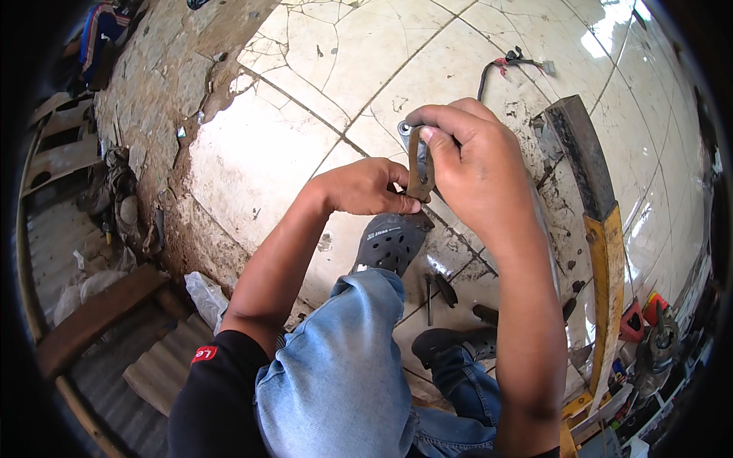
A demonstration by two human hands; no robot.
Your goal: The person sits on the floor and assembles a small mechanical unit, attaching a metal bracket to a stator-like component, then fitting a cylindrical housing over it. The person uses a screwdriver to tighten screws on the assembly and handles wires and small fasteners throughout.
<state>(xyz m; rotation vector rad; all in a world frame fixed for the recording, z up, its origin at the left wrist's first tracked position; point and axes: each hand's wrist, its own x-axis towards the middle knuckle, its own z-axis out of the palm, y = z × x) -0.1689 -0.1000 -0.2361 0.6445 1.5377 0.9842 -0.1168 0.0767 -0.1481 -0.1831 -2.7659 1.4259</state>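
Observation:
A brown, flat, frame-like piece [414,159] is held upright between my two hands above my black clog [391,240]. Against it sits a grey metal part [405,129] with a round hole in its upper corner; my fingers hide much of it. My right hand [479,164] pinches the upper end of both between thumb and fingers. Lower down, my left hand [363,185] grips the brown piece's bottom end, its thumb pressed near the tip. Whether the two pieces are joined, I cannot tell.
Cracked white tiles [305,130] cover the floor. A dark cable with a connector [519,62] lies beyond my hands. A screwdriver-like rod [429,299] lies by my feet. At right stand a yellow post [607,282] and assorted tools [657,343]; at left, a wooden bench [99,320]. Another person [103,38] is at far left.

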